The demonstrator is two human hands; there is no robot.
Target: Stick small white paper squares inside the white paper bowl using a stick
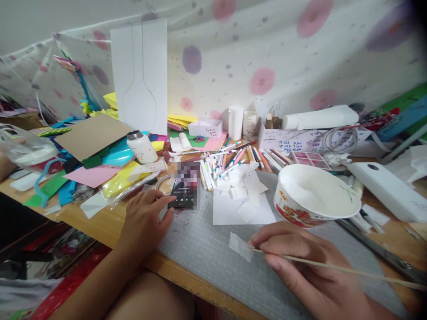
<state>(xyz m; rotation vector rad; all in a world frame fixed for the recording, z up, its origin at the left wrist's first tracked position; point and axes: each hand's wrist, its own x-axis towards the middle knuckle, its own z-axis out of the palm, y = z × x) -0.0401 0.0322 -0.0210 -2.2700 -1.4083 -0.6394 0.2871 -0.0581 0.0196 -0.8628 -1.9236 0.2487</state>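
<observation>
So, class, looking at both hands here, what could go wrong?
The right hand, holding a thin stick, is close to the bowl, so a careless lift might knock it. The paper scraps lie loose on a white sheet; a bump could scatter them. With the left hand at the phone, attention may be split.

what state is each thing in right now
Phone, screen lit
Left hand, index finger at its screen
Stick, held, white strip at its tip
Right hand, pinching it
White bowl, upright, uncovered
White bottle, upright, black lid on
Paper cups, stacked
Markers, loosely heaped
Scissors, open or shut unclear
</observation>
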